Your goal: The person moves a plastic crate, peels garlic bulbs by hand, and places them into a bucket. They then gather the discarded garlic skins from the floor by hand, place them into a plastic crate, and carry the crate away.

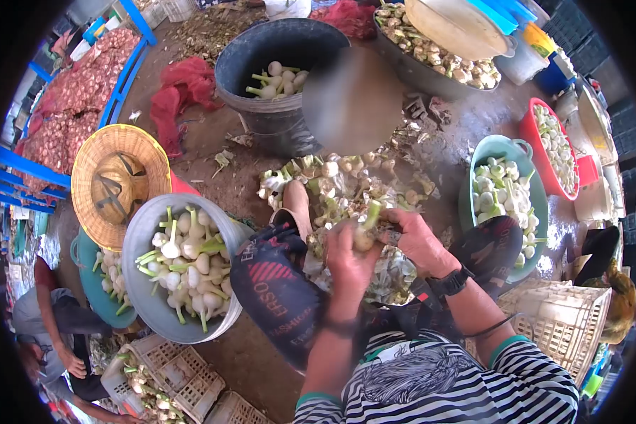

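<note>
Garlic bulb (364, 239) in left hand (350, 260), well apart from grey bucket's rim (140, 316)

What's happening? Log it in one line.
left hand: holding garlic bulb | right hand: at bulb | below: trimmings | left side: grey bucket, bulbs inside

Produce workshop: tubs (145, 297) of garlic (191, 258)

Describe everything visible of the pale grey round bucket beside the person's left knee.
The pale grey round plastic-looking bucket is open-topped, its smooth inner wall partly showing. Whitish bulbs with green stems lie piled inside, against it. It sits between a round tan woven hat and the person's dark patterned left trouser leg; contact with either is unclear. Its base is hidden.
</note>
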Action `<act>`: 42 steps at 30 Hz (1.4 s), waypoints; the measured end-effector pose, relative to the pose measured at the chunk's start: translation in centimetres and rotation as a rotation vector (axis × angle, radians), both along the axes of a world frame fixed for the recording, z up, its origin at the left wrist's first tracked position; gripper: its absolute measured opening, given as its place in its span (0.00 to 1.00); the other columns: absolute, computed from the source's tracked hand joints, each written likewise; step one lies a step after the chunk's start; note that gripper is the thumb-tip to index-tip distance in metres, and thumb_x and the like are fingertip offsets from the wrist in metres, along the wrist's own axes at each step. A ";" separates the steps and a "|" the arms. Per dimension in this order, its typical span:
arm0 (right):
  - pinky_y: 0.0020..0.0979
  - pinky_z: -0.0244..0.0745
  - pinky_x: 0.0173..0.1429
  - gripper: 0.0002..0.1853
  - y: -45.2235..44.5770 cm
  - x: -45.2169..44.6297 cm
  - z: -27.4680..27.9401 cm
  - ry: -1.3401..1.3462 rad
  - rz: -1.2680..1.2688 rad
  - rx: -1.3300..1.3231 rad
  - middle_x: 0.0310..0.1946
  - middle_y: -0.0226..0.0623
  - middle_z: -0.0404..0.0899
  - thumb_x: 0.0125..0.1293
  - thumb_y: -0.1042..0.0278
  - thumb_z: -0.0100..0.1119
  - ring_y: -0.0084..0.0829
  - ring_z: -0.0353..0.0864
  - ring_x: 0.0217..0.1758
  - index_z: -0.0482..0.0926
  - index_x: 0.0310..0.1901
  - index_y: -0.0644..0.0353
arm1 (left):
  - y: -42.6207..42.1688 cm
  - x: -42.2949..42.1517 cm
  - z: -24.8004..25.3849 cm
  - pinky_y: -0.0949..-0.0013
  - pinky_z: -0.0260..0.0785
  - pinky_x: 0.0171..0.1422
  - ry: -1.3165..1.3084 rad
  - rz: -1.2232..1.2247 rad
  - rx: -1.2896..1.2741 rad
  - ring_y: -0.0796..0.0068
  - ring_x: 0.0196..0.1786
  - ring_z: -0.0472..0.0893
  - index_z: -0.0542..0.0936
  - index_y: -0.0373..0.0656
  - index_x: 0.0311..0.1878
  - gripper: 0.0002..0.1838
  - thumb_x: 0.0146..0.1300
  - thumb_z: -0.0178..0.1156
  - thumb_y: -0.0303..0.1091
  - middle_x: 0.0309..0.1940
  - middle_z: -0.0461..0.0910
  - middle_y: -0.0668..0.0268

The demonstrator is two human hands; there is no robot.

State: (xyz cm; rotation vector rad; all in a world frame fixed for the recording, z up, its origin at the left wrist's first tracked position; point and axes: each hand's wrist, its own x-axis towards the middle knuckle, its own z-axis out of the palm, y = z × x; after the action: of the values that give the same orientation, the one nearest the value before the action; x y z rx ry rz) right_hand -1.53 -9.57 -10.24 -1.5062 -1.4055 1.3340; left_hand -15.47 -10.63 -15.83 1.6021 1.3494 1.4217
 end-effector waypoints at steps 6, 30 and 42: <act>0.27 0.71 0.47 0.15 0.3 0.5 1.4 0.001 0.096 -0.010 0.38 0.34 0.80 0.54 0.84 0.54 0.23 0.74 0.42 0.77 0.45 0.70 | -0.5 -0.1 -1.9 0.71 0.73 0.47 -0.496 -0.231 -0.404 0.75 0.43 0.78 0.74 0.36 0.50 0.30 0.40 0.73 0.21 0.41 0.79 0.63; 0.26 0.71 0.48 0.18 -0.5 0.5 1.0 0.018 -0.033 0.010 0.38 0.36 0.81 0.53 0.84 0.56 0.23 0.74 0.42 0.75 0.48 0.71 | -0.3 0.0 -1.7 0.70 0.68 0.56 -0.735 -0.370 -0.514 0.71 0.54 0.72 0.69 0.32 0.57 0.27 0.53 0.63 0.26 0.54 0.66 0.59; 0.25 0.75 0.43 0.11 -1.3 1.2 1.1 0.707 -0.315 -0.247 0.34 0.32 0.79 0.59 0.77 0.55 0.23 0.78 0.38 0.77 0.45 0.66 | -0.3 -0.9 -0.5 0.66 0.73 0.52 -1.305 -0.559 -0.728 0.67 0.46 0.80 0.70 0.30 0.56 0.23 0.59 0.59 0.33 0.46 0.78 0.55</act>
State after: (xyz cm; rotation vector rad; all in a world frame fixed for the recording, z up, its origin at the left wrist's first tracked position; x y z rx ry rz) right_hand -0.31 -10.89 -9.13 -1.1535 -0.5536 1.6470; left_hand -16.35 -10.96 -16.34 0.2902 0.4288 1.0285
